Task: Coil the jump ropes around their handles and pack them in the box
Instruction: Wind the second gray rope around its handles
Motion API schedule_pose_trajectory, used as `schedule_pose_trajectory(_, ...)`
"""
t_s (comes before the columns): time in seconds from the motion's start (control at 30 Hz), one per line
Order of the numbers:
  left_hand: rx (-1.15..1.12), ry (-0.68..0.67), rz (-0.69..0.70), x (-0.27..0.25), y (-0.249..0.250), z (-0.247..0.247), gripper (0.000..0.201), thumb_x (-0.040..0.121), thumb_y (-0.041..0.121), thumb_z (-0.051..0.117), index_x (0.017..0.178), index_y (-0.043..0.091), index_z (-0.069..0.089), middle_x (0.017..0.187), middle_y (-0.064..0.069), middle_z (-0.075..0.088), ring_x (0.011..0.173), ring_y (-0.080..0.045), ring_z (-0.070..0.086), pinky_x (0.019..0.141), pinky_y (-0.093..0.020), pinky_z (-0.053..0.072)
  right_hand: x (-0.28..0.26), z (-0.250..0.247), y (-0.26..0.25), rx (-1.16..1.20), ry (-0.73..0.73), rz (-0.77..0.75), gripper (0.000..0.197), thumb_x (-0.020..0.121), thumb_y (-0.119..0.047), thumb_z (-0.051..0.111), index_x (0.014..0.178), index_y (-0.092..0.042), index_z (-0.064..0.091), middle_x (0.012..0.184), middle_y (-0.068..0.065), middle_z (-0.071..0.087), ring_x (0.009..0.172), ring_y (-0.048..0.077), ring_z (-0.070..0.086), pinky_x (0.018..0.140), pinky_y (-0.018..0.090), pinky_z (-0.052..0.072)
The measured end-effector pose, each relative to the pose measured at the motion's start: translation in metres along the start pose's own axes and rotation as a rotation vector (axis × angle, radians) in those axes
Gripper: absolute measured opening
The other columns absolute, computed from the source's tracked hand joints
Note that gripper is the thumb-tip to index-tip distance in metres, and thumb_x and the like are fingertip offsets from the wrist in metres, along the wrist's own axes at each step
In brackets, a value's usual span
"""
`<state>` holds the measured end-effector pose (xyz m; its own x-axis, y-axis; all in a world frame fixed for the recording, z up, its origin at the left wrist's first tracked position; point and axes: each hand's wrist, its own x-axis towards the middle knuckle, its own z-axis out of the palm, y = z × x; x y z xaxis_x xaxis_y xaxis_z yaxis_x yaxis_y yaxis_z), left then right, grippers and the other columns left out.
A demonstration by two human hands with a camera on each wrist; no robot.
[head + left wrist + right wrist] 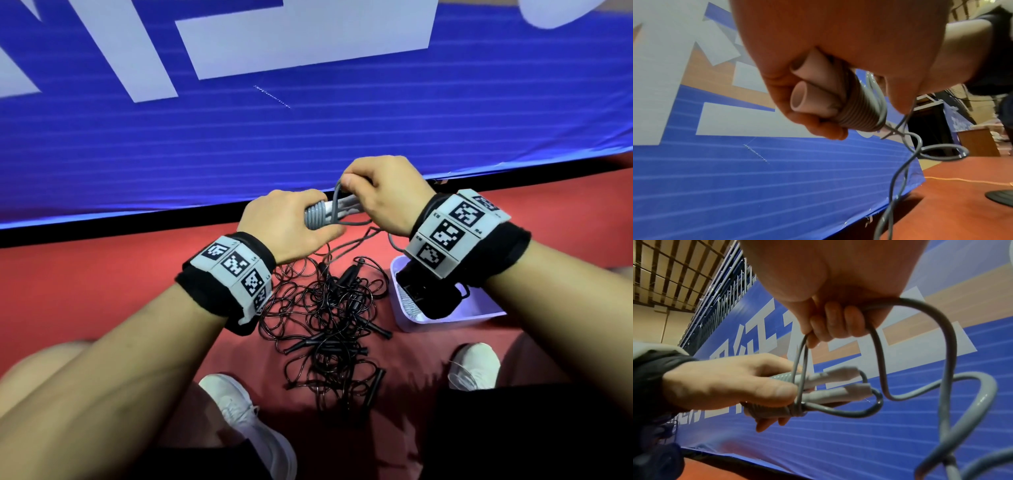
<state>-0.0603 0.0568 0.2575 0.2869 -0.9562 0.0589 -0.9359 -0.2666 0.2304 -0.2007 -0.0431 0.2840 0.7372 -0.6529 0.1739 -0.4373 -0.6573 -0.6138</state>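
Observation:
My left hand grips two pale grey jump rope handles held side by side, with several turns of grey rope coiled tightly round them. The same handles show in the right wrist view, their rope ends pointing right. My right hand pinches the loose grey rope just above the handles; the rest of it loops down toward the floor. A tangle of black jump ropes lies on the red floor between my feet. A lavender box stands at the right, partly hidden under my right wrist.
A blue and white banner wall rises right behind my hands. White shoes flank the black pile. Something dark lies inside the box. A dark round base sits on the red floor at the far right.

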Motion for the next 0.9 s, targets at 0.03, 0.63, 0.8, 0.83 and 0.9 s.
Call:
schedule_pose_trajectory(0.03,-0.001,0.012,0.006,0.0,0.002,0.001,0.047,0.073,0.075,0.057,0.101,0.037,0.062,0.076,0.009,0.064,0.074,-0.017,0.055,0.064,-0.031,0.042,0.001,-0.001,0.0,-0.004,0.002,0.008,0.023,0.094,-0.025,0.048,0.088,-0.016,0.068,0.078,0.003,0.065,0.078,0.019,0.054,0.071,0.031,0.042)
schedule_pose_trajectory(0.63,-0.667,0.212,0.051,-0.009,0.013,-0.005,0.015,0.073,0.057,0.064,0.083,0.047,0.058,0.07,0.0,0.067,0.062,-0.019,0.06,0.06,-0.034,0.05,0.021,-0.006,0.034,0.669,-0.219,0.311,0.019,0.09,-0.023,0.054,0.078,-0.01,0.06,0.067,0.005,0.056,0.056,0.011,0.05,0.059,0.023,0.043)
schedule_pose_trajectory(0.8,-0.815,0.279,0.018,-0.003,0.008,-0.012,0.046,0.084,0.04,0.061,0.129,0.032,0.057,0.098,0.009,0.067,0.075,0.001,0.062,0.076,-0.022,0.052,0.015,0.019,0.016,0.857,-0.294,0.334,0.024,0.099,-0.018,0.035,0.083,-0.011,0.052,0.056,0.0,0.045,0.048,0.011,0.031,0.048,0.021,0.03)
schedule_pose_trajectory(0.83,-0.842,0.279,0.002,-0.001,0.007,-0.013,0.042,0.086,0.038,0.06,0.126,0.026,0.061,0.099,0.011,0.066,0.076,0.001,0.061,0.075,-0.026,0.054,0.013,0.021,0.012,0.854,-0.296,0.322,0.028,0.1,-0.018,0.034,0.083,-0.008,0.053,0.061,0.003,0.05,0.05,0.013,0.037,0.052,0.023,0.033)
schedule_pose_trajectory(0.9,-0.906,0.256,-0.012,0.0,0.004,-0.014,0.029,0.09,0.032,0.059,0.115,0.02,0.068,0.087,0.006,0.066,0.068,-0.011,0.059,0.064,-0.039,0.058,0.009,0.022,0.01,0.784,-0.319,0.264,0.03,0.099,-0.017,0.038,0.079,-0.007,0.058,0.07,0.008,0.057,0.059,0.014,0.05,0.063,0.023,0.039)
